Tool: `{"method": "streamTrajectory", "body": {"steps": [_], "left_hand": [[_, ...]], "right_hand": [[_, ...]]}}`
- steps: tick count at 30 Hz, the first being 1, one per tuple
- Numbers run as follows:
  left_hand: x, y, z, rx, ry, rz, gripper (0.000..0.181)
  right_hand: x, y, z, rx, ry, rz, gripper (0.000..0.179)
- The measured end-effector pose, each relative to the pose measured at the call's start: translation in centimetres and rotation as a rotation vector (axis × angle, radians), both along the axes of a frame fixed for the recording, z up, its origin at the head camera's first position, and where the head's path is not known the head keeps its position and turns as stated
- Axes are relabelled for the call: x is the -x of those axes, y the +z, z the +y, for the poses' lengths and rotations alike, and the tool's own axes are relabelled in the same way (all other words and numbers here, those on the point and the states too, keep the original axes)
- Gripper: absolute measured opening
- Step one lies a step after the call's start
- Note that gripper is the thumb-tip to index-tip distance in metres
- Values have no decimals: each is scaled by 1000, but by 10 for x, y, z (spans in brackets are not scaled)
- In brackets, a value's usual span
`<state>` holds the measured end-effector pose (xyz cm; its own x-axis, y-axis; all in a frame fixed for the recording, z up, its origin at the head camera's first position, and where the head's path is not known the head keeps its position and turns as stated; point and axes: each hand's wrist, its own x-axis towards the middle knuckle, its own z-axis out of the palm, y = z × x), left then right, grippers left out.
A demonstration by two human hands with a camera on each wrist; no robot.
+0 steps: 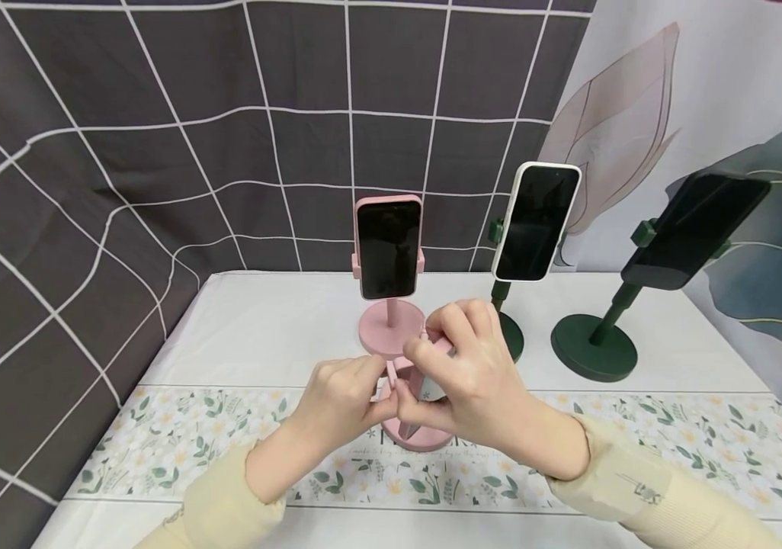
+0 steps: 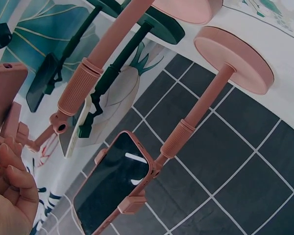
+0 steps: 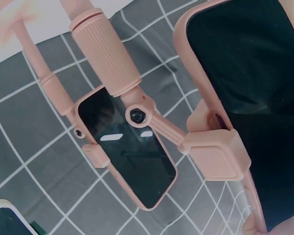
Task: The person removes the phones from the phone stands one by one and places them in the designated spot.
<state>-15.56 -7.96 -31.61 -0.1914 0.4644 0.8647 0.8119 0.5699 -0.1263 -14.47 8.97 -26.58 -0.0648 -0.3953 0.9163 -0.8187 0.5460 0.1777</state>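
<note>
The pink phone (image 3: 255, 98) sits between both hands, long axis roughly along its stand's pole (image 3: 105, 54), right hand (image 1: 473, 374) pinching its upper end, left hand's (image 1: 339, 393) hold unclear.

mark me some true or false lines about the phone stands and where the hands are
1. The left hand and the right hand are both at the front pink phone stand. True.
2. All four phone stands share one colour. False: two are pink and two are dark green.
3. A pink-cased phone is clamped in the rear pink phone stand. True.
4. The white-rimmed phone is mounted on a dark green phone stand. True.
5. In the head view, the white-rimmed phone is left of the rear pink phone stand. False: it is to its right.
</note>
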Motion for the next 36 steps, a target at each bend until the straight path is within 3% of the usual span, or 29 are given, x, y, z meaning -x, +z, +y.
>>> {"method": "streamTrajectory", "body": {"steps": [6,14,20,23,27,31,36], "left_hand": [[0,-2,1,-4,12,-6,32],[1,-1,2,0,74,68,33],[0,-3,4,-11,92,60,33],[-2,-4,6,-27,70,-2,29],[-2,-5,10,-14,27,-139,40],[2,-11,16,-43,-93,-255,38],[7,-22,27,-206,-244,-335,33]], "right_hand": [[4,-2,4,43,71,-23,25],[8,1,9,146,163,-89,33],[6,1,10,314,324,-81,42],[5,0,14,385,387,-80,47],[5,-1,20,455,402,-88,48],[5,0,28,513,390,-95,48],[3,1,37,539,332,-115,50]]}}
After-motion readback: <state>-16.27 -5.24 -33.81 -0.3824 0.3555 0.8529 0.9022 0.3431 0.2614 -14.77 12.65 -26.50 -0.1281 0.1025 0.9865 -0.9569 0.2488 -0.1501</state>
